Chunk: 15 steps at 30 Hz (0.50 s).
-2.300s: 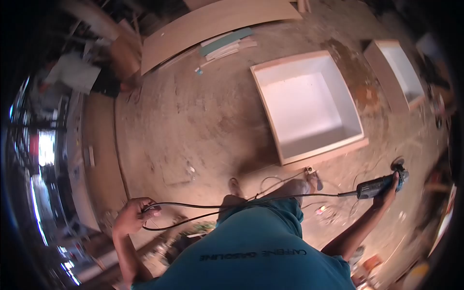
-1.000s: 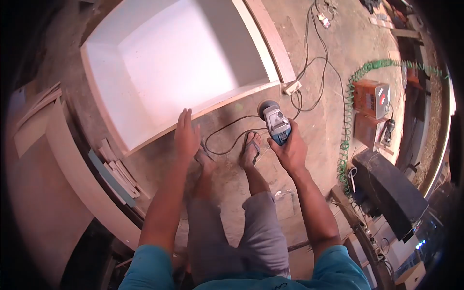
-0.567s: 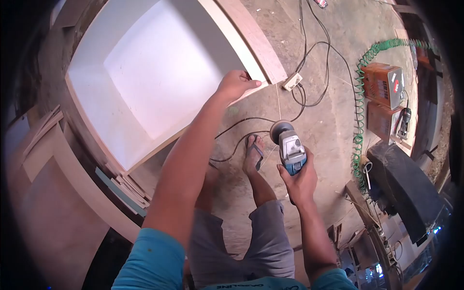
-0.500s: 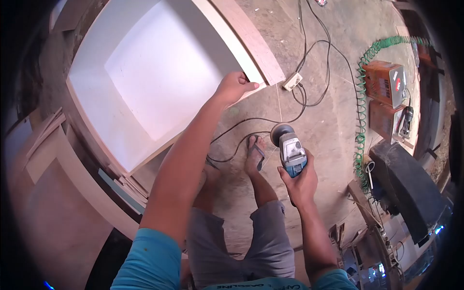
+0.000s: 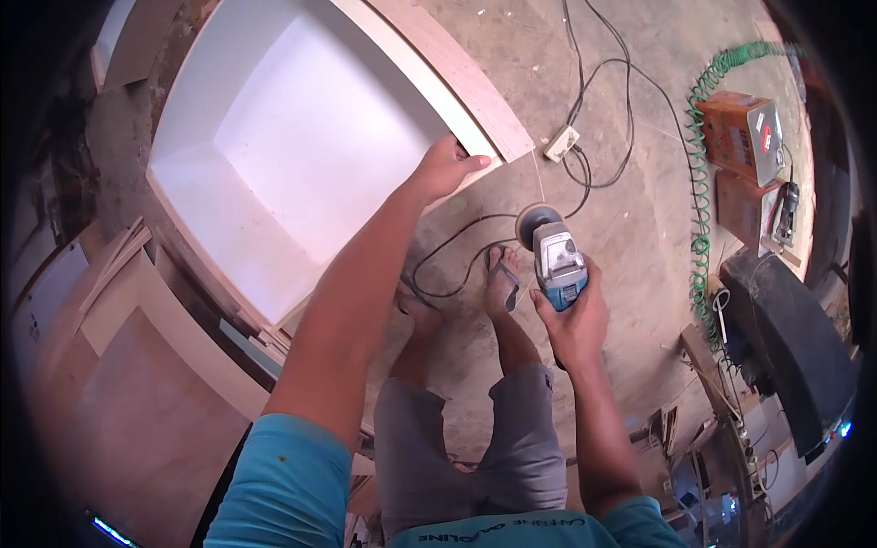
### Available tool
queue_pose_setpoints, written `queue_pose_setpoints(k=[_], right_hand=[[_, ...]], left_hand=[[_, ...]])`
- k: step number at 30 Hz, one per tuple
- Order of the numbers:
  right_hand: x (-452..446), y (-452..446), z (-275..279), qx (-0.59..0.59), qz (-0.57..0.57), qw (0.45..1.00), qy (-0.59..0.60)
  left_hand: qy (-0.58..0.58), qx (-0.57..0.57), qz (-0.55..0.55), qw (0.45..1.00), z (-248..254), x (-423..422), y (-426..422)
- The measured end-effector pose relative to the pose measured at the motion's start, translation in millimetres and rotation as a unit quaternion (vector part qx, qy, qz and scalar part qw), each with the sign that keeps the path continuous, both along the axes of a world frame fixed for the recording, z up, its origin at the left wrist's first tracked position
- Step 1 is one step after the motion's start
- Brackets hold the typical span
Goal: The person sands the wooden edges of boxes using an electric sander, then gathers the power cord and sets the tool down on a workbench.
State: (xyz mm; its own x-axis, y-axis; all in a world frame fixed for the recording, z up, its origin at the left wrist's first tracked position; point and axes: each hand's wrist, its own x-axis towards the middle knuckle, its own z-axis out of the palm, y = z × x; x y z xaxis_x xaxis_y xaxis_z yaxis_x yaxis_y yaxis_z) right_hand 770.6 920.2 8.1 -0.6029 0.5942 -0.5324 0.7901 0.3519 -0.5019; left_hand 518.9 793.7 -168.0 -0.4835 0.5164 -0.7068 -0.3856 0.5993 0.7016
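A large open wooden box with a white interior lies at the upper left. My left hand grips the box's rim near its right corner, thumb on the outer edge and fingers curled inside. In my right hand is a grey and blue angle grinder, its round disc pointing away from me. The disc is apart from the box, above the floor. My right fingers wrap round the tool's body, partly hidden beneath it.
Black cables and a white socket block lie beyond the box corner. A green coiled hose runs past orange tins and a black case at right. Wooden panels stand at left. My sandalled feet are below the box.
Since the earlier frames, my left hand has gone from the near side of the box to the corner rim and closed on it. The grinder remains in my right hand. The view has shifted slightly.
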Motion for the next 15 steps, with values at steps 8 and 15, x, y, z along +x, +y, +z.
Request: queue_pose_setpoints(k=[8, 15], right_hand=[[-50, -6, -17, -0.023, 0.119, 0.992, 0.031], [-81, -25, -35, 0.009, 0.147, 0.988, 0.044]], left_hand=[[-0.015, 0.029, 0.134, 0.990, -4, -99, -15], [0.021, 0.031, 0.076, 0.996, -21, -104, -18]])
